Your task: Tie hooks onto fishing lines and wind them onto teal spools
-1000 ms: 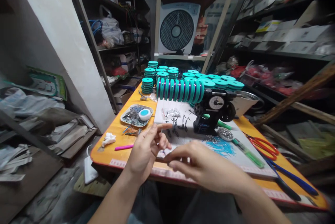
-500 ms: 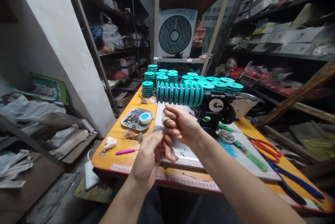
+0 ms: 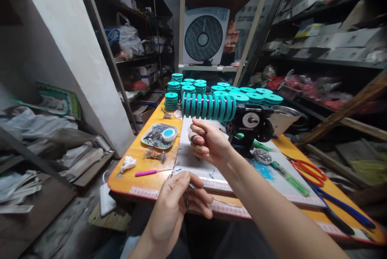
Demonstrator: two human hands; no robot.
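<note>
Near the spools [image 3: 208,107], the right hand [image 3: 210,143] curls, any hold unclear; farther from them, the left hand [image 3: 178,200] pinches a dark piece [image 3: 187,203], seemingly to steady it.

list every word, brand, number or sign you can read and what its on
No text is legible. Too small or blurred:
Round white dial on the black machine: tiny marks.
Pinkish-white strip along the orange table's front edge: faint marks.
Green-and-white printed packet, left: blurred.
White cardboard boxes, right shelf: blurred.
</note>
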